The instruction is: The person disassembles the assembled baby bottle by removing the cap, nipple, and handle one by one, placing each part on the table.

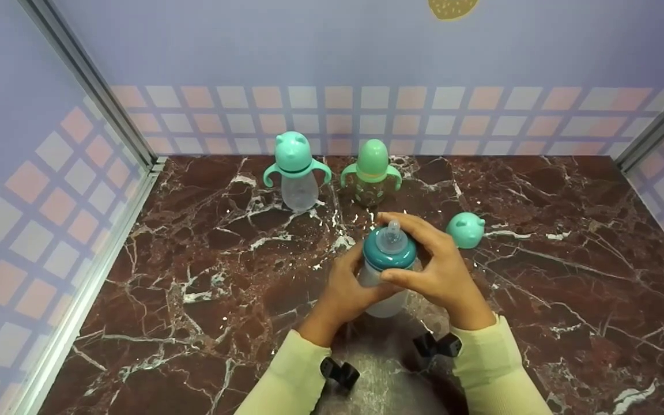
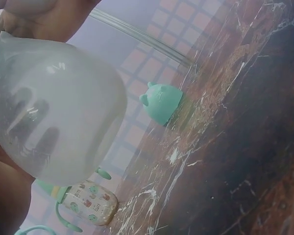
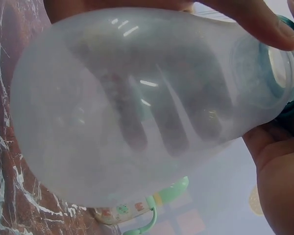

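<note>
A frosted baby bottle [image 1: 385, 305] with a teal collar [image 1: 388, 256] and a clear nipple [image 1: 393, 237] is held between both hands. My left hand [image 1: 346, 288] grips the bottle's body; its fingers show through the translucent wall in the right wrist view. My right hand [image 1: 438, 265] holds the teal collar, thumb at the near side and fingers round the far side. In the left wrist view the bottle's rounded base [image 2: 95, 122] hangs over the tabletop. Right of the hands lies a mint animal-shaped cap [image 1: 466, 230] with small ears.
Farther back stand a mint-capped bottle [image 1: 299, 190] with two handles and a green-capped bottle [image 1: 372, 187] with handles and a printed body. The brown marbled tabletop [image 1: 193, 259] meets a tiled-pattern wall [image 1: 378, 115] behind and side panels left and right.
</note>
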